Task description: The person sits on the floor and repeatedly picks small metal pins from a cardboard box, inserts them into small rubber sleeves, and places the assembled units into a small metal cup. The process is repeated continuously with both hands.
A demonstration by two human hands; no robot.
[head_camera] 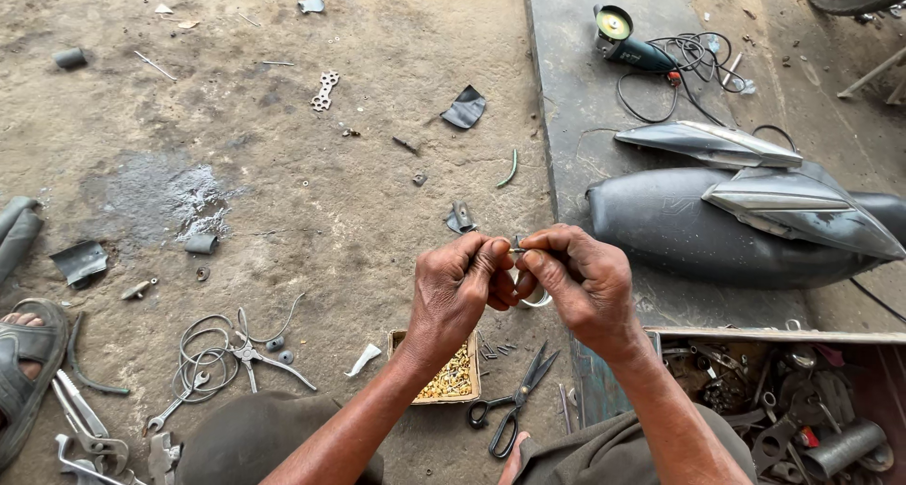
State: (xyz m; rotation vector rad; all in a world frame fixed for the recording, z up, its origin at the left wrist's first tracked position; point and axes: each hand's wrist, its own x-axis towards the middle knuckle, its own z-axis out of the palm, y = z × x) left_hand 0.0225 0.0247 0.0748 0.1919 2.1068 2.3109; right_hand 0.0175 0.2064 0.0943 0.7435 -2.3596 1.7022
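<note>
Hands meet in the middle of my view. My left hand [460,292] and my right hand [578,282] are both curled in tight, with the fingertips pressed together. They pinch a small metal piece [517,247] between them, held up in the air above the ground. It is too small for me to tell what it is. A shiny metal ring [538,300] peeks out just under my right hand, and I cannot tell if a finger hooks it.

Right below my left hand sits a little cardboard box [451,377] full of tiny yellow bits. Next to it, black scissors [515,402] lie on the dirt floor [283,183]. A few small screws [495,349] lie between the box and the scissors.

Farther left I see pliers [257,359] and a loop of wire [203,353]. A sandal [28,372] on a foot shows at the left edge.

To the right is an open box of tools [802,419]. Behind it lies a long black seat [717,230] with grey panels [755,174] on top, on a concrete slab [576,98]. A green grinder [628,40] with a black cord rests far back.
</note>
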